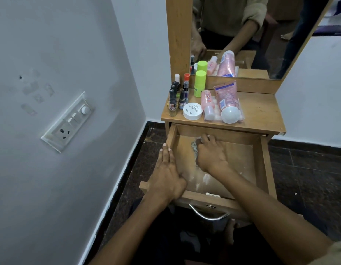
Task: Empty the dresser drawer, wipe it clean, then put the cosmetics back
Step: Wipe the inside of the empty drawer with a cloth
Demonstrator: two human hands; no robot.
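Your right hand (210,153) is inside the open light-brown wooden drawer (265,161), fingers curled down over a crumpled grey cloth (195,147) and pressing it onto the drawer floor near the back wall, toward the left side. Your left hand (168,174) lies with fingers straight along the drawer's left wall, fingertips pointing toward the back and the thumb down inside against the wall; it holds nothing.

White powdery smears (201,179) mark the drawer floor toward the front, just behind your right wrist. A small white piece (212,194) lies against the inner side of the front wall. On the outer face of the front sits a curved metal handle (210,214).

The cosmetics stand on the wooden dresser top (261,113), all on its left half. Near the front edge lies a flat round white jar (192,111) with dark lettering. To its left, at the left edge, a cluster of small dark-capped nail polish bottles (175,98) stands upright, with a white-capped and a red-capped one behind. A lime-green cylindrical stick (200,84) stands toward the back edge. Right of the jar, a clear pink bottle with a white cap (207,103) and a pink squeeze tube with a round white cap (226,101) lie on a clear plastic box of cotton balls (241,116).

A wood-framed mirror (261,44) rises from the back edge. A white switch panel (67,122) is on the grey wall at left.
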